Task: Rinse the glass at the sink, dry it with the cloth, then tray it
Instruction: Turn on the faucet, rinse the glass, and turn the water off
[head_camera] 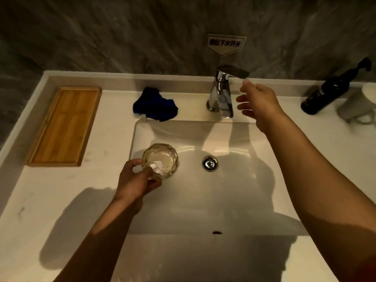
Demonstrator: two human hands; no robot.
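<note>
Nearest, the left hand [136,178] grips the glass [160,161] upright over the left part of the sink [234,200], fingers curled round its side. Up by the faucet [222,91], the right hand [258,100] hangs with loose, spread fingers just under the lever (it may be touching; blur hides it). Behind the basin lies the blue cloth [155,104]; the wooden tray [65,127] sits far left.

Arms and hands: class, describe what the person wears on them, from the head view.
Nothing is worn that shows. Both forearms are bare along all of their visible length, with no sleeve or cuff in the frame. The left hand and right hand have no gloves, and no watch, bracelet or ring can be seen on wrists or fingers. The dim light leaves fine detail unclear.
</note>
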